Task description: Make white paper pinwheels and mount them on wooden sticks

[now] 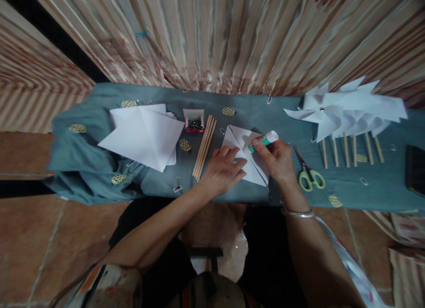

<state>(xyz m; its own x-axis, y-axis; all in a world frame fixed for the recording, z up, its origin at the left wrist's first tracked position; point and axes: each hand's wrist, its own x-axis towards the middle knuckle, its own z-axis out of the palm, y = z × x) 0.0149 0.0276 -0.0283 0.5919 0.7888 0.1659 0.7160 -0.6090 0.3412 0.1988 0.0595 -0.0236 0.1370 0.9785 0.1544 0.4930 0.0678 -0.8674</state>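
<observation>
Well left of my landmark, the slit white paper square, I've got stacked white paper sheets, lower ones mostly hidden. Nearer, a red-and-white cardboard box, its dark contents hard to make out; then slim pale wooden sticks. My left hand covers the square's left side, fingers slightly spread. My right hand pinches a green-and-white glue stick over the square; tip contact, can't tell. Rightward: green-handled scissors, overlapping white paper pinwheels, a cut-off black object.
</observation>
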